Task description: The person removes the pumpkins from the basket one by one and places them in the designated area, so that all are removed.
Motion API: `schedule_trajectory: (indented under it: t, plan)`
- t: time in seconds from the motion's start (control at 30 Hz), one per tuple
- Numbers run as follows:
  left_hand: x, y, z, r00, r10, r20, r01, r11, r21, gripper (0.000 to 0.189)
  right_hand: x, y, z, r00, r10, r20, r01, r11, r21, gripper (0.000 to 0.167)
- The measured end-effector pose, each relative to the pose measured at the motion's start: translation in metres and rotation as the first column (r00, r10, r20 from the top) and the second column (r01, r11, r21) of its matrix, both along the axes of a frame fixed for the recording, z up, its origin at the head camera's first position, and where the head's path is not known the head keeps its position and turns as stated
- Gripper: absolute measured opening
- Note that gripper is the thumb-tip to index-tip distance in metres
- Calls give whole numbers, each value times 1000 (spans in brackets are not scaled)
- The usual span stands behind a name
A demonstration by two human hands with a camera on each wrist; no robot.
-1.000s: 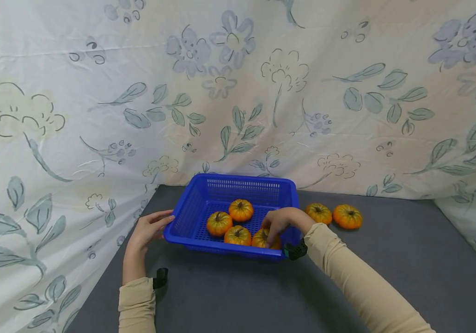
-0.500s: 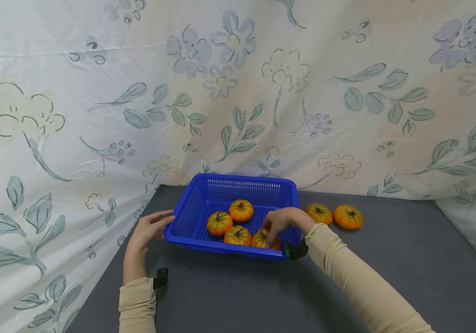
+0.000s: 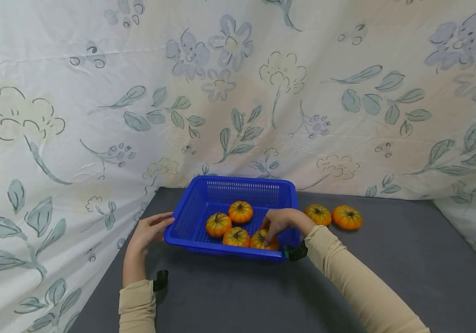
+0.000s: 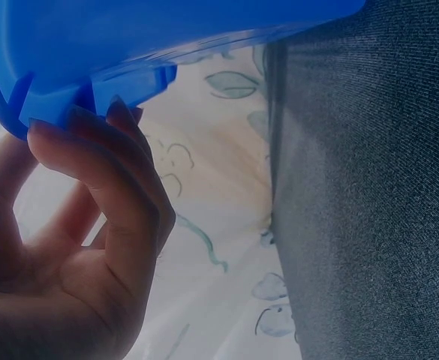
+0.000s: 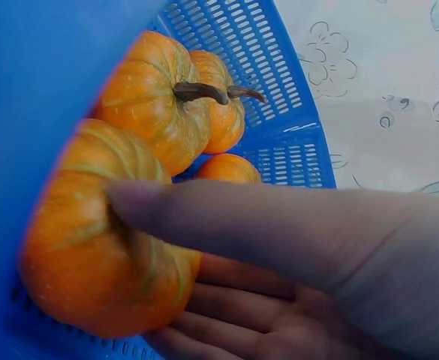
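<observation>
A blue plastic basket [image 3: 242,181] with slotted walls stands on the dark table, and several small orange pumpkins lie inside it. My left hand [image 3: 148,231] holds the basket's left rim; in the left wrist view the fingertips curl up under its edge and the thumb is partly hidden behind it. Inside the basket's near right corner, my right hand [image 3: 281,221] grips a pumpkin [image 5: 84,255], thumb over its top and fingers along its side. To its left are three other pumpkins: one by the near wall [image 3: 236,237], one at left [image 3: 218,225], one farther back [image 3: 240,212].
Two more pumpkins, a greenish-orange one [image 3: 318,215] and an orange one [image 3: 347,218], sit on the table [image 3: 408,259] just right of the basket. Floral cloth [image 3: 238,92] hangs behind the table and along its left side.
The view has tilted slightly. Both hands, the basket and the pumpkins hold the same places relative to one another.
</observation>
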State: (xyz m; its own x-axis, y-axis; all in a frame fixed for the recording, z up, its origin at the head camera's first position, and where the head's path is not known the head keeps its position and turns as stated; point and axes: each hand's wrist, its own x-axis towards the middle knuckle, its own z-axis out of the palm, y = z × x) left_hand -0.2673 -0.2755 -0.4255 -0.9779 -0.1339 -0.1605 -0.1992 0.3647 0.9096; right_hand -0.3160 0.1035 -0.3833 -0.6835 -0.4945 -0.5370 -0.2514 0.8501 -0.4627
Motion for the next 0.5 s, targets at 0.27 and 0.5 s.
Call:
schedule_trajectory:
  t: [0.27,0.5]
  plan:
    - [0,-1,0,1000,3,4,-3,1000,7,61,-1,0,-1,1000,-9,-9,9,1000,-9,58]
    - [0,-1,0,1000,3,6,-3,1000,4,60,0,-1,-2,1000,26,13,-26,999,23,71]
